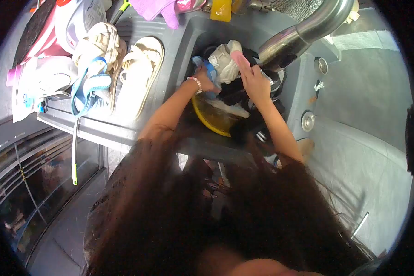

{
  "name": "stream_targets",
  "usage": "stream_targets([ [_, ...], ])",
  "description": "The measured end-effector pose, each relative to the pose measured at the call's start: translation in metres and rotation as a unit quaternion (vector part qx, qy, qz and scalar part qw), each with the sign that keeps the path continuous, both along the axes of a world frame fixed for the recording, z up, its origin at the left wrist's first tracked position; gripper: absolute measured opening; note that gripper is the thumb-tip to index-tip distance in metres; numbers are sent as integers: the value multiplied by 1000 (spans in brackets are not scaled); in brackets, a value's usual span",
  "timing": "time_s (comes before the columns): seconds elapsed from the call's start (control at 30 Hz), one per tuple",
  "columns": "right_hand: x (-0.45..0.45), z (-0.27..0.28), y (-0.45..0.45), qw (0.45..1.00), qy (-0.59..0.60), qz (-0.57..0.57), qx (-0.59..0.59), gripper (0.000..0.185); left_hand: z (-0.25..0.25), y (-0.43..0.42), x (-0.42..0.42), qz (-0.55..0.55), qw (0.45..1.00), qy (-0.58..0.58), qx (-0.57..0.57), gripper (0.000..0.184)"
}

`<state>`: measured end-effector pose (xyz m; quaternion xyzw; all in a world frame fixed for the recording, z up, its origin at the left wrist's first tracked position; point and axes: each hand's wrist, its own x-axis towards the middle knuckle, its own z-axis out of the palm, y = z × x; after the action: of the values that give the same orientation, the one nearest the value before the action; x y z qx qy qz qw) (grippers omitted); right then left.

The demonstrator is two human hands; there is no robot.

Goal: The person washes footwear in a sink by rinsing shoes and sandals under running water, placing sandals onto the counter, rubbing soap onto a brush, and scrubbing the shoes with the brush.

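The hands are apart. The left hand is clamped on a blue strap; the right hand grips a pink tool, its working end indistinct. Between them lies a white shoe. The sink contains these items, dark contents and a yellow rim nearer the body than the left hand; the dark contents cannot be identified. The faucet extends beside the right hand, covering part of the sink. Farther left of the left hand: sandals and bottles, the latter partly cut off.
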<state>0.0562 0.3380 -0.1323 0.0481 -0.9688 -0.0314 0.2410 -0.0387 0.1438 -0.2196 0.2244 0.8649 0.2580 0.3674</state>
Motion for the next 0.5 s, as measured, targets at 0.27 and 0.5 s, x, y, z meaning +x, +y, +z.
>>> stream_targets([
  [0.27, 4, 13, 0, 995, -74, -43, -52, 31, -5, -5, -46, 17, 994, -97, 54, 69],
  [0.5, 3, 3, 26, 978, -114, -67, -163, 25, 57, -22, 2, -188, 976, 107, -13, 48],
])
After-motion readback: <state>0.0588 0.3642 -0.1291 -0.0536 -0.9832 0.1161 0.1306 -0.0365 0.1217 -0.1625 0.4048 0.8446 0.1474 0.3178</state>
